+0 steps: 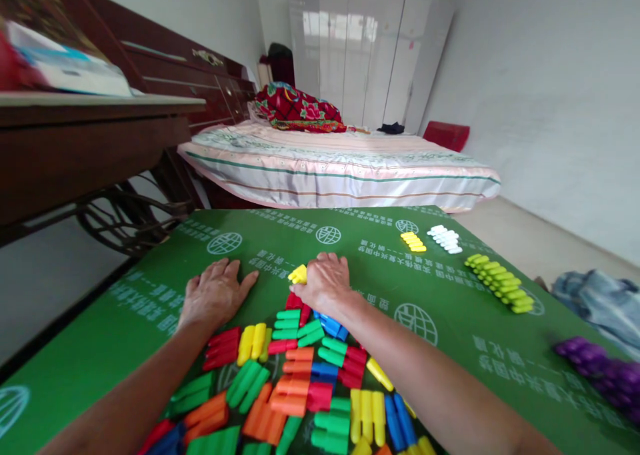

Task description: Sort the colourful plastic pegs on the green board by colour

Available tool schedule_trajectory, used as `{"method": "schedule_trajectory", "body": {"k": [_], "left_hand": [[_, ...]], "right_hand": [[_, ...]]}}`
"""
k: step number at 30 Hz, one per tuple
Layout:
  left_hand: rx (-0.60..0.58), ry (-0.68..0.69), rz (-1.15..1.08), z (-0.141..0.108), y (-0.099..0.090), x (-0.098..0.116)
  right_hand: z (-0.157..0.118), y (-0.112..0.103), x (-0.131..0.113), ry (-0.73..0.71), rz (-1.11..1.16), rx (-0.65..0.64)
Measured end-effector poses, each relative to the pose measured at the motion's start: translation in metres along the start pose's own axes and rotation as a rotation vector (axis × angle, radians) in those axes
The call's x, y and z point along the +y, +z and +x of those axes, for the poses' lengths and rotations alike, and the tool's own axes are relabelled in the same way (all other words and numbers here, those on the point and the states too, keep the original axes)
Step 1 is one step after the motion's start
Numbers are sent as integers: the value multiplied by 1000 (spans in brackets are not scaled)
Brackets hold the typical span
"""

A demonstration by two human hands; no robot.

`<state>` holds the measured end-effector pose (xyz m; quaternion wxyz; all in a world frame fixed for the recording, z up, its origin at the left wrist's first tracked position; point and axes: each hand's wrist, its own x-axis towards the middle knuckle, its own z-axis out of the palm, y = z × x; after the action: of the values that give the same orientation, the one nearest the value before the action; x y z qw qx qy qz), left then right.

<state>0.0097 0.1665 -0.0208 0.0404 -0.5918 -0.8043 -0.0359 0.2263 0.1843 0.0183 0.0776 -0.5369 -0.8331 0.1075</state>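
My right hand is closed around a yellow bullet-shaped plastic toy block, which sticks out past its thumb side just above the green board. My left hand lies on the board, fingers loosely apart, with nothing in it. Between and below my forearms spreads a loose heap of the same ribbed blocks: red blocks, green blocks, orange blocks, yellow blocks and blue blocks. A red block lies right under my right hand, partly hidden by it.
Sorted groups lie along the board's right side: yellow pieces, white pieces, lime-green pieces and purple pieces. A bed stands beyond the far edge. A wooden table is at left.
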Motion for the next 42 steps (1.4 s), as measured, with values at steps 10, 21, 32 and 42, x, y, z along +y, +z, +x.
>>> {"method": "schedule_trajectory", "body": {"k": [10,21,32,42], "left_hand": [[-21,-5,28,2,0,-2],[-37,-6,35,1,-3,0],[-50,-16,65,3,-2,0],[-61,-24,68,1,-4,3]], "right_hand": [[9,9,5,52,38,8],[21,9,1,98,35,-20],[27,8,3,137,48,4],[-2,-31,109,309,-36,126]]}}
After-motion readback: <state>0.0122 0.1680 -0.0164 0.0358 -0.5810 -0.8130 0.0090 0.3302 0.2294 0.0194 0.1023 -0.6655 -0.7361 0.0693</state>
